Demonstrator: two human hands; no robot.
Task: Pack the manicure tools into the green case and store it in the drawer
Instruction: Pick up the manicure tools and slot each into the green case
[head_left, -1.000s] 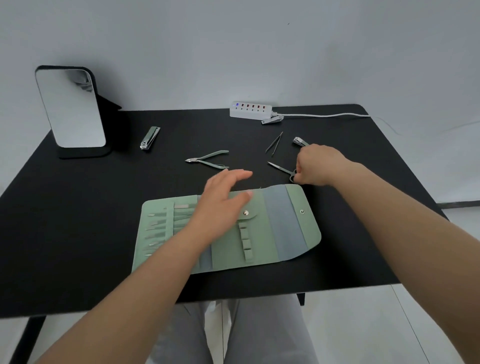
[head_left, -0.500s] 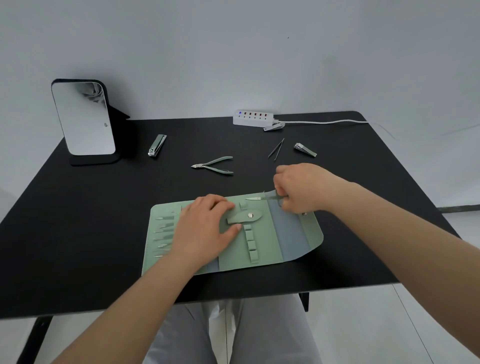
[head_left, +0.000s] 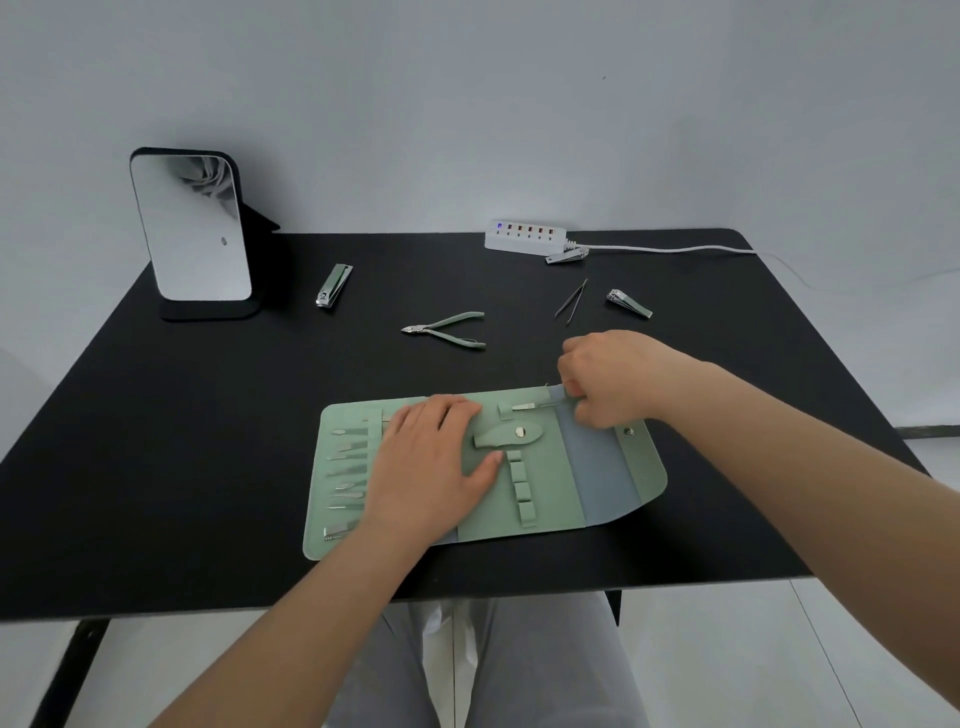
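Observation:
The green case (head_left: 550, 483) lies unfolded on the black table (head_left: 156, 441), with several small tools in loops on its left panel. My left hand (head_left: 431, 462) presses flat on the middle of the case. My right hand (head_left: 613, 379) grips a pair of small scissors (head_left: 535, 405) at the case's top edge, blades pointing left toward a loop. Loose on the table behind lie green-handled nippers (head_left: 449, 330), tweezers (head_left: 571, 301), a small nail clipper (head_left: 628, 304) and a large nail clipper (head_left: 334, 286).
A standing mirror (head_left: 192, 228) is at the back left. A white power strip (head_left: 527, 236) with its cable sits at the back edge, another clipper (head_left: 566, 256) lying against it. My knees show below the table's front edge. No drawer is in view.
My right hand picked up the scissors from the table and carried them left onto the case's top edge. My left hand came down flat on the case.

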